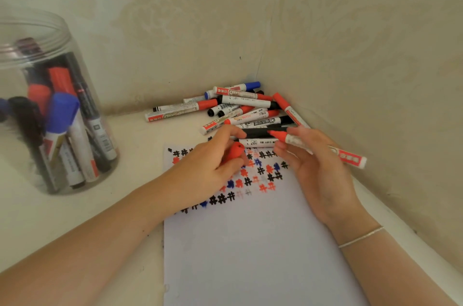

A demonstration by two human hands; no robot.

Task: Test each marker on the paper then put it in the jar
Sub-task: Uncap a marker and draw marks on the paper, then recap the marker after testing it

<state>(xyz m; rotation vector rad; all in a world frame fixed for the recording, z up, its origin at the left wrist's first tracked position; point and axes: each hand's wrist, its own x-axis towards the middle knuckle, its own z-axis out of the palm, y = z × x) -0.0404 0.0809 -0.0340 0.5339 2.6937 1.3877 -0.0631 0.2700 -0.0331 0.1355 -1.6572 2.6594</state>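
Red marker uncapped over the paper [250,243]
R hand [318,175] grips red marker [323,149]; L hand [213,170] pinches its cap [235,151]; jar [50,105] at 9 o'clock.

Far corner: heap of red, black and blue capped markers [240,110] fills it, hemmed by two patterned walls [350,42].
Left: clear plastic jar [50,105], mouth open.
Near: lower white paper sheet [250,255] bare.
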